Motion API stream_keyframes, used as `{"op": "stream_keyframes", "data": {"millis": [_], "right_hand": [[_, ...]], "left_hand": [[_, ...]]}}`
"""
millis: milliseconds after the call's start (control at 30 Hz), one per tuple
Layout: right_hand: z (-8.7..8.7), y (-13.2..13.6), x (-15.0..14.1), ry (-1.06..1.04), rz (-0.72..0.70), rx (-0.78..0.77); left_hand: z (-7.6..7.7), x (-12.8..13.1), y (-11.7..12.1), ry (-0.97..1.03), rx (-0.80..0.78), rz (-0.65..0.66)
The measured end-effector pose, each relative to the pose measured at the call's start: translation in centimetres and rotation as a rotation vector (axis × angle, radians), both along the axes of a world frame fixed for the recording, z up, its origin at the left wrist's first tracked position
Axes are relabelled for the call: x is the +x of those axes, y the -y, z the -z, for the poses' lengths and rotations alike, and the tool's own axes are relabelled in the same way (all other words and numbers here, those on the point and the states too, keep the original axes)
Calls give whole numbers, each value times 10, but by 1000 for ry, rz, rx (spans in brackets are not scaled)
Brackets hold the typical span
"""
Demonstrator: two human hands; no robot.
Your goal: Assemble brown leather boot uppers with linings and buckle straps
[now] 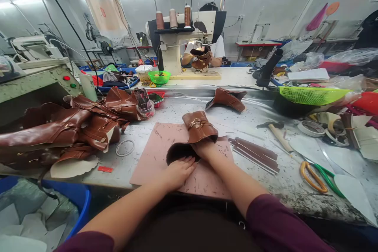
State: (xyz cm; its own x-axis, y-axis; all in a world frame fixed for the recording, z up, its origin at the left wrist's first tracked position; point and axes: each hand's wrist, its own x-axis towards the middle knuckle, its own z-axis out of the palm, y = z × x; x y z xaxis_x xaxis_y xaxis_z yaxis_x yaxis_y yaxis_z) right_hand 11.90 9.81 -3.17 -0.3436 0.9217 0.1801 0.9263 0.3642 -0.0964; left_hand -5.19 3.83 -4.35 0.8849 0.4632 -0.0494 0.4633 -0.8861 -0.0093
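Note:
A brown leather boot upper with a gold buckle strap lies on a pink cutting mat in front of me. My left hand rests flat on the dark open end of the upper, fingers stretched out. My right hand is pushed under the buckled part of the upper, and its fingers are hidden by the leather.
A pile of brown boot uppers lies at the left. Another upper, leather strips, a hammer and scissors lie to the right. A green basket stands beyond. A person sews at a machine at the back. A blue bin sits below left.

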Motion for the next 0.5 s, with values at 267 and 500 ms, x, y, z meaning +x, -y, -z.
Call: {"op": "stream_keyframes", "data": {"millis": [267, 500], "right_hand": [[23, 109, 15, -53, -323, -73], [21, 165, 18, -336, -459, 77]], "left_hand": [[-11, -28, 46, 175, -207, -125], [16, -51, 69, 476, 34, 128]]}}
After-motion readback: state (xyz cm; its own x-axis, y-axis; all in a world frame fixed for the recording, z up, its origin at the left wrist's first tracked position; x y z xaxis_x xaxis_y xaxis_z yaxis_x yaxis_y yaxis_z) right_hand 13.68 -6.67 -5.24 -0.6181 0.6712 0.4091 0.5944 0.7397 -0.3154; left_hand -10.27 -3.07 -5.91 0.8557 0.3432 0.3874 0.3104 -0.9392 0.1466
